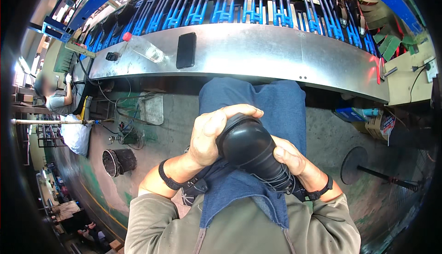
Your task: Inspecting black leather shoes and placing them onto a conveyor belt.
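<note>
A black leather lace-up shoe (251,143) is held over my lap, its rounded toe pointing away from me and its laces toward my chest. My left hand (207,134) is wrapped round the toe end, with fingers along the sole edge. On the other side, my right hand (290,156) grips the shoe beside the laces, its thumb on the upper. Beneath lies a blue denim apron (230,100) covering my legs. Near my left wrist a dark laced thing (193,189) shows in part; I cannot tell what it is.
Ahead runs a metal bench (248,51) bearing a black phone (186,50) and a clear bottle (147,49). Blue racks (225,12) line its far side. A dark bucket (119,162) stands left, a round-based stand (354,165) right. Another person (57,100) sits far left.
</note>
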Demonstrator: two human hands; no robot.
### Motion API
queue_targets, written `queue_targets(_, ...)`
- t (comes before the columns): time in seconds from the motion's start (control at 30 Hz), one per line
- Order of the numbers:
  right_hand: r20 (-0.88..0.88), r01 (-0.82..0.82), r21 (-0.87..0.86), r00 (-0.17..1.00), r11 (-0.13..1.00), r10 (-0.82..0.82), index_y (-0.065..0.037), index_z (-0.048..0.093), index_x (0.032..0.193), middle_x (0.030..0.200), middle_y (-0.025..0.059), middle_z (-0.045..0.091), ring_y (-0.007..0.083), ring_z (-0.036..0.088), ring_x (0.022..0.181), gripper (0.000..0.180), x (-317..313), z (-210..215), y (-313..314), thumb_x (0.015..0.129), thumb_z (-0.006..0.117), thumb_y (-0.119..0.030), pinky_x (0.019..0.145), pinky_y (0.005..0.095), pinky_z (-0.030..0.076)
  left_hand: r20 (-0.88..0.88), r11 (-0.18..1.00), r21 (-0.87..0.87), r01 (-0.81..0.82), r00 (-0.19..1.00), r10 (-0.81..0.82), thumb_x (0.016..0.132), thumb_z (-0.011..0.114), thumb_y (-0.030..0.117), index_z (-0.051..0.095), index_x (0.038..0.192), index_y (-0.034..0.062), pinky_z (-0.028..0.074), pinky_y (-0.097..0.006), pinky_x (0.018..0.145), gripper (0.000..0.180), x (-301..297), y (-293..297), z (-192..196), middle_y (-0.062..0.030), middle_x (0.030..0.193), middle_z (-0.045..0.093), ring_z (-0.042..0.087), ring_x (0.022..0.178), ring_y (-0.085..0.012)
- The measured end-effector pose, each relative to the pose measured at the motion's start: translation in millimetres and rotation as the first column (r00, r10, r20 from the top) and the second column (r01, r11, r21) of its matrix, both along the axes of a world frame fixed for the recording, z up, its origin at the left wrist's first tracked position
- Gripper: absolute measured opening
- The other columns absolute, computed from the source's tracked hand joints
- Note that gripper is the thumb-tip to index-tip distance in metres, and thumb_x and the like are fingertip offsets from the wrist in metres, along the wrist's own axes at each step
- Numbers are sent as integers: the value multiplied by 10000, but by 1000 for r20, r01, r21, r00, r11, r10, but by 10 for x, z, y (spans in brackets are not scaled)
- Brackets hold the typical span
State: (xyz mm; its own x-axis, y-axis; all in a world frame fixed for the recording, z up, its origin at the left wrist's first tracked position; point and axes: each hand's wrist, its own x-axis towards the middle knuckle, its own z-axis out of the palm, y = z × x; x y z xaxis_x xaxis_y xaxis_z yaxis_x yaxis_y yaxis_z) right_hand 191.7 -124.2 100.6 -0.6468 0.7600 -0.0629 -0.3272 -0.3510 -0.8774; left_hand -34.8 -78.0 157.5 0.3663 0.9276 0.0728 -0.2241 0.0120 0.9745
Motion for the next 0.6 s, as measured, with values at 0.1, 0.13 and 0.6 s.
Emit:
queue_targets(0.1,-4,-2,-4,1000,1000,2,59,506,1381,1227,132,643,183,595,1124,586,10,-34,3,1010,468,-394,981,321,458,-21,1000,-1,6,1000,-6,1026,284,425,630,1190,-118,494,-494,1022,664,12,15,21,-291,1158,673,644,1129,-409)
queue_targets(0.13,7,-1,9,1000,1000,1,59,507,1379,1220,129,644,180,597,1115,587,14,-41,7,1011,469,-398,976,318,459,-32,1000,11,9,999,-8,1025,290,425,628,1194,-120,496,-492,1020,663,12,17,26,-295,1158,673,646,1126,-409)
queue_targets(0.6,58,17,17,998,1000,-18,36,558,1270,739,-72,412,36,320,656,572,19,-143,2,1004,481,-464,577,229,273,-57,1000,24,13,998,-11,1000,331,430,619,1203,-135,511,-478,1005,665,5,15,8,-309,1148,673,655,1111,-405)
